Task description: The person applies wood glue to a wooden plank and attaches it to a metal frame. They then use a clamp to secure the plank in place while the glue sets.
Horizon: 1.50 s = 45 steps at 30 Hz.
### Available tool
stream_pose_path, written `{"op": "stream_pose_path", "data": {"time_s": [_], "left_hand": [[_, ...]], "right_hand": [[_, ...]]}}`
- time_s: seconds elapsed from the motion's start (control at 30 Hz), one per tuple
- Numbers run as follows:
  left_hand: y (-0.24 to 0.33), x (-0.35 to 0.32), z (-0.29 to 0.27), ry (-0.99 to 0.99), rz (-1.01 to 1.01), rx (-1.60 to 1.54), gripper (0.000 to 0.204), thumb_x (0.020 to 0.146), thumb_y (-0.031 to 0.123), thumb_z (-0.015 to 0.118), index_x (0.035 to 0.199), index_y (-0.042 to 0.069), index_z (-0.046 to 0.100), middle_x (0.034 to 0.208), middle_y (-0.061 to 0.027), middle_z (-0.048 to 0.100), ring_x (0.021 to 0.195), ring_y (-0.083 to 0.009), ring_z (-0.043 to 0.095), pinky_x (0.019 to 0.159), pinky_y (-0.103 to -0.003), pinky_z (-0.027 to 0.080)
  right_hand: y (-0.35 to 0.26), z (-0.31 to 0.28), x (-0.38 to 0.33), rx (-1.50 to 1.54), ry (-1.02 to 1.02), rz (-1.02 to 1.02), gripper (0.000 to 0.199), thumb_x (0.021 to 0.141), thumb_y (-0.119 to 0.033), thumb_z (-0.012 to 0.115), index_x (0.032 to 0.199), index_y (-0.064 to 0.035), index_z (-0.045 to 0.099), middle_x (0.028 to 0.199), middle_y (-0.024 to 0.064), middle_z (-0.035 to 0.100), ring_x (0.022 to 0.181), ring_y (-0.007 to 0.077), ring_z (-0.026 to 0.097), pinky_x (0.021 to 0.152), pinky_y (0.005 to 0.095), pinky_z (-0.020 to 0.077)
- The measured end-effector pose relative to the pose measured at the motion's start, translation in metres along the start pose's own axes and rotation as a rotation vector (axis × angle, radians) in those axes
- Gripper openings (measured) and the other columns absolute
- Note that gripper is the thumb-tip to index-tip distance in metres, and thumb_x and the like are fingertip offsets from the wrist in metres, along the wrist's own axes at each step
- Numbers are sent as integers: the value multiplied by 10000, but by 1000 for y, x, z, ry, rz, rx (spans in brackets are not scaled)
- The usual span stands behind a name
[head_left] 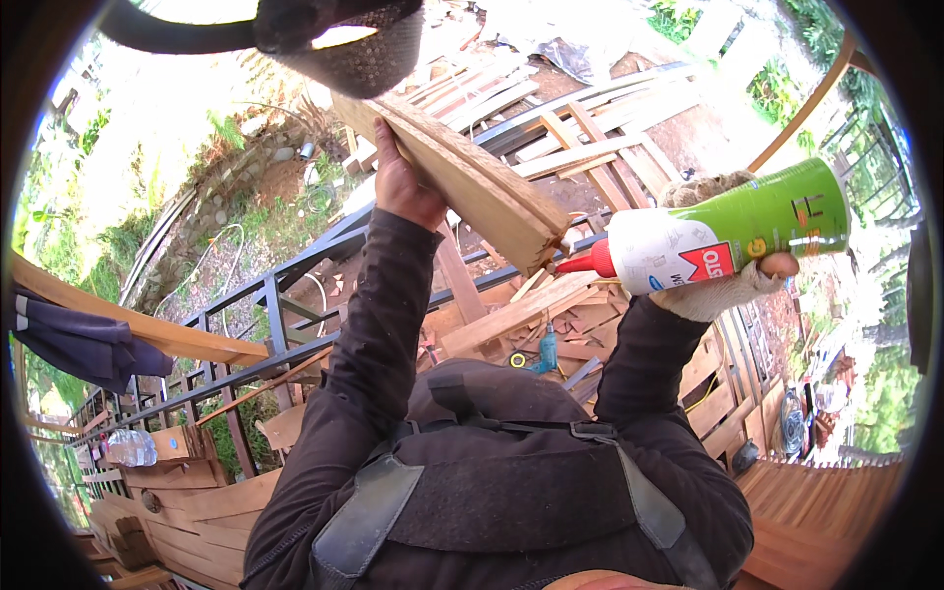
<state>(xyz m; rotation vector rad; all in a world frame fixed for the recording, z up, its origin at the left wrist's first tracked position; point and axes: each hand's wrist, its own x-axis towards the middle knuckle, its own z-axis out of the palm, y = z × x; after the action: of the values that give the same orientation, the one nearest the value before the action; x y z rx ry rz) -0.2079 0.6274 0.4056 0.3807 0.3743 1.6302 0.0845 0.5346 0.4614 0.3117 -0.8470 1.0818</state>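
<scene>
My left hand (pixel 406 192) grips a wooden board (pixel 472 177) from its near side, thumb along the face. The board slants from upper left down to the right, with a groove running along its edge. In my right hand (pixel 723 290), which wears a pale glove, lies a glue bottle (pixel 728 228), white and green, tipped on its side. Its red nozzle (pixel 587 262) points left at the board's lower end, touching it or very close. Brown marks show at that end. Most of the right fingers are behind the bottle.
Below are a black metal frame (pixel 324 251), stacked planks (pixel 580 147) and wood scraps. A teal power tool (pixel 548 348) stands near a yellow tape roll (pixel 517 360). Dark cloth (pixel 84 339) hangs over a wooden rail (pixel 197 339) at left, above a clear plastic bottle (pixel 132 447).
</scene>
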Motion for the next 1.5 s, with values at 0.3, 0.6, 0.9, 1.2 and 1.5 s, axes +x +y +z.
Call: {"op": "stream_pose_path", "data": {"time_s": [0.3, 0.6, 0.9, 1.2, 1.5], "left_hand": [[4, 11, -18, -205, -212, -190, 639, 970, 714, 460, 1170, 127, 611, 1003, -70, 663, 931, -260, 660, 836, -448, 569], [-1, 12, -31, -126, -167, -46, 624, 999, 676, 444, 1191, 101, 593, 1001, -97, 654, 934, -275, 654, 856, -454, 561], [-20, -1, -21, -1, -111, 41, 598, 1070, 554, 388, 1385, 58, 501, 1216, -141, 614, 1100, -294, 614, 976, -458, 521], [-27, 0, -20, 58, -89, 67, 568, 1046, 568, 453, 1294, 64, 538, 1079, -125, 635, 1009, -289, 635, 922, -468, 547], [-25, 3, -21, 61, -82, 104, 593, 1036, 584, 467, 1325, 70, 528, 1137, -133, 631, 1041, -290, 632, 944, -473, 535]], "right_hand": [[21, 1, 6, -320, 288, -72, 703, 850, -537, 765, 1275, -27, 533, 1013, 111, 717, 767, 236, 742, 610, 369, 647], [1, -12, 1, -228, 352, -136, 611, 951, -540, 647, 1272, -29, 555, 1095, 126, 689, 921, 245, 722, 781, 415, 634], [-11, 3, 21, 122, -302, 126, 709, 918, -414, 731, 1426, 19, 492, 1311, 200, 655, 1081, 320, 710, 931, 480, 591], [-2, 10, 22, 225, -332, 252, 747, 886, -460, 743, 1441, -12, 519, 1369, 189, 630, 1209, 331, 649, 1057, 543, 475], [5, 19, 18, 116, -264, 164, 608, 874, -273, 658, 1361, 69, 534, 1241, 230, 680, 1038, 334, 724, 867, 484, 614]]}}
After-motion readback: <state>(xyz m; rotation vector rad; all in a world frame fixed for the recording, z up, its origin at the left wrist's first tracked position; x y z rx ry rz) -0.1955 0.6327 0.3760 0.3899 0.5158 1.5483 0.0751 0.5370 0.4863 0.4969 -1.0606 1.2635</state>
